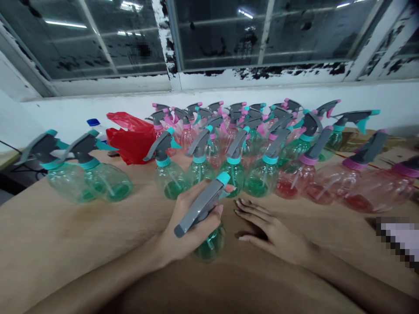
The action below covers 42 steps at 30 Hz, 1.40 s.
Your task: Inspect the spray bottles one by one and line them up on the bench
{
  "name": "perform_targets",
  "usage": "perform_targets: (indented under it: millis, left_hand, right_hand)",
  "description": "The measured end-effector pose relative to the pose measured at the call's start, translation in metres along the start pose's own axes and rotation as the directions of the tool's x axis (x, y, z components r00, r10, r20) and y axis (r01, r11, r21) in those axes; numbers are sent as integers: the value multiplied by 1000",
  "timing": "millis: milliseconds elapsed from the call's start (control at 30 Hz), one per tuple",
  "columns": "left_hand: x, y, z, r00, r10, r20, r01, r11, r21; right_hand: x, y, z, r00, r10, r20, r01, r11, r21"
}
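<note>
My left hand point(193, 222) is wrapped round the neck of a green spray bottle point(211, 246) at the near middle of the table. Its grey trigger head with a turquoise nozzle tip pokes out above my fingers, pointing away to the right. The bottle is upright, partly hidden by the hand. To its right, my right hand point(273, 229) rests palm down on the tabletop with fingers stretched out, holding nothing. Just beyond both hands stands a row of green spray bottles point(170, 181) with turquoise collars, and pink spray bottles point(290, 181) continue it to the right.
Two more green spray bottles point(108, 181) stand at the left of the wooden table point(62, 231). A red plastic bag point(131, 139) and a blue-capped bottle point(94, 126) are behind. Several more sprayers crowd the back below the window point(262, 35). A blurred-out item point(401, 235) lies at right.
</note>
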<state>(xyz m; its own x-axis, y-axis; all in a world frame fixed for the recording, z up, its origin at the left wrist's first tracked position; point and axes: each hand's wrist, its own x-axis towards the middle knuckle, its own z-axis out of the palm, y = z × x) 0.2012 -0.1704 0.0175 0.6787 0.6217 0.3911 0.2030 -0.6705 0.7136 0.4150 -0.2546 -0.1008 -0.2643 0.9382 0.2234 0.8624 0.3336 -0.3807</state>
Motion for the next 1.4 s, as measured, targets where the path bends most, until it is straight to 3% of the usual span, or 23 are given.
perform_targets:
  millis: [567,800,1033,1400]
  left_hand:
    - [-1,3,-3,999,-20,28,19,1000,25]
    - [-2,5,-2,995,-94,34,95,994,-54]
    - [0,7,-2,997,-76,28,79,991,-104]
    - [-1,3,-6,992,-91,82,94,995,-30]
  right_hand:
    - [-1,-1,-1,999,6,-38,-3,997,77]
    - [-1,1,0,1000,8,-3,-7,999,51]
    - [-1,1,0,1000,1,-27,1,998,70]
    - [-1,2,2,999,-3,-50,8,996,87]
